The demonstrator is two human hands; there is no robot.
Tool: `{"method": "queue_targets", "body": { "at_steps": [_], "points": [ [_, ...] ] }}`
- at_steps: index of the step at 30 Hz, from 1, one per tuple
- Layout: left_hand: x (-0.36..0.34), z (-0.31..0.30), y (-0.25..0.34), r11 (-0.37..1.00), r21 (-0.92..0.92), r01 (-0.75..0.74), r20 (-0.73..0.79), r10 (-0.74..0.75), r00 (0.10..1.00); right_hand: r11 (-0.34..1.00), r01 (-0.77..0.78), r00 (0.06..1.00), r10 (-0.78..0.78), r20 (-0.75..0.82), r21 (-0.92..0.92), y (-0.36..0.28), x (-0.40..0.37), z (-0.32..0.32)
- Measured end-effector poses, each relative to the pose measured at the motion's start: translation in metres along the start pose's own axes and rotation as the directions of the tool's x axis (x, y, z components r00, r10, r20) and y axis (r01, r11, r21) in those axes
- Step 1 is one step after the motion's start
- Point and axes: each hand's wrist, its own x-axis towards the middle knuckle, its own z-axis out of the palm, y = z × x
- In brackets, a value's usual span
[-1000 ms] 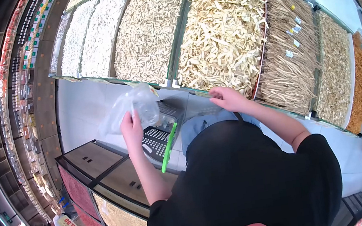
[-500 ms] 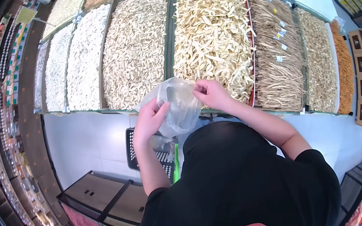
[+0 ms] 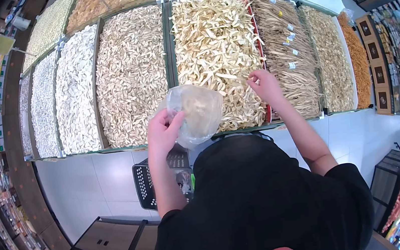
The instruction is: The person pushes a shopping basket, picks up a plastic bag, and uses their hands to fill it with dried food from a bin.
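Note:
My left hand (image 3: 163, 131) grips the edge of a clear plastic bag (image 3: 196, 118) between thumb and fingers. The bag hangs at the front of the bins, and a pale patch shows through its film. To the right, my right hand (image 3: 267, 88) is over a bin of pale yellow dried slices (image 3: 213, 37), close to its right border. Its fingertips are drawn together; what they hold, if anything, is too small to make out. Left of that bin lies a bin of smaller beige dried slices (image 3: 130, 58), partly behind the bag.
Bundled brown dried stalks (image 3: 292, 80) with small labels fill the bin on the right. White dried pieces (image 3: 78, 80) fill one on the left. A black shopping basket (image 3: 145, 185) is below the counter. Wooden cabinets (image 3: 109, 240) stand at lower left.
My right hand has left the bag's side and moved right, over the pale yellow slices. My left hand still grips the bag. The whole view has shifted somewhat.

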Motion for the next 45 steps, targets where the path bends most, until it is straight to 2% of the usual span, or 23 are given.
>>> {"method": "queue_targets", "body": {
  "at_steps": [3, 5, 9, 12, 15, 18, 21, 24, 27, 30, 36, 45],
  "points": [
    [-0.004, -0.020, 0.022, 0.998, 0.027, -0.050, -0.046, 0.051, 0.998, 1.000, 0.003, 1.000, -0.002, 0.031, -0.013, -0.003, 0.008, 0.009],
    [-0.006, -0.033, 0.035, 0.993, 0.079, -0.091, -0.074, 0.097, 0.993, 0.995, 0.007, 1.000, -0.006, 0.008, -0.096, -0.005, 0.012, 0.018],
    [-0.008, -0.044, 0.056, 0.974, 0.212, -0.075, -0.058, 0.089, 0.994, 0.980, -0.014, 0.999, 0.023, 0.043, -0.201, -0.002, 0.018, 0.028],
    [-0.012, -0.044, 0.067, 0.958, 0.267, -0.103, -0.014, 0.111, 0.994, 0.979, 0.003, 0.996, 0.015, 0.084, -0.205, 0.010, 0.023, 0.032],
    [-0.015, -0.046, 0.076, 0.930, 0.337, -0.148, 0.014, 0.152, 0.988, 0.990, -0.059, 0.996, 0.067, 0.063, -0.127, 0.002, 0.019, 0.025],
    [-0.019, -0.049, 0.089, 0.879, 0.454, -0.145, -0.021, 0.173, 0.985, 0.989, -0.013, 0.994, 0.029, 0.108, -0.149, 0.010, 0.021, 0.028],
    [-0.015, -0.054, 0.085, 0.876, 0.450, -0.172, -0.091, 0.236, 0.967, 0.994, -0.006, 0.999, 0.010, 0.041, -0.106, 0.010, 0.018, 0.030],
    [-0.006, -0.050, 0.066, 0.859, 0.442, -0.258, -0.126, 0.344, 0.931, 0.999, 0.004, 0.995, -0.001, -0.098, 0.032, 0.013, 0.014, 0.025],
    [0.004, -0.022, 0.051, 0.873, 0.388, -0.297, -0.084, 0.355, 0.931, 0.977, -0.037, 0.979, 0.077, -0.186, 0.211, 0.012, 0.008, 0.019],
    [0.013, 0.006, 0.039, 0.874, 0.386, -0.294, -0.016, 0.325, 0.945, 0.989, -0.008, 0.984, 0.035, -0.177, 0.150, 0.003, 0.002, 0.007],
    [0.026, 0.026, 0.025, 0.862, 0.381, -0.334, -0.022, 0.370, 0.929, 0.962, 0.006, 0.965, 0.066, -0.255, 0.274, -0.003, -0.003, 0.006],
    [0.027, 0.028, 0.014, 0.893, 0.327, -0.309, -0.043, 0.341, 0.939, 0.944, 0.055, 0.951, 0.050, -0.305, 0.327, -0.006, -0.013, 0.006]
  ]
}}
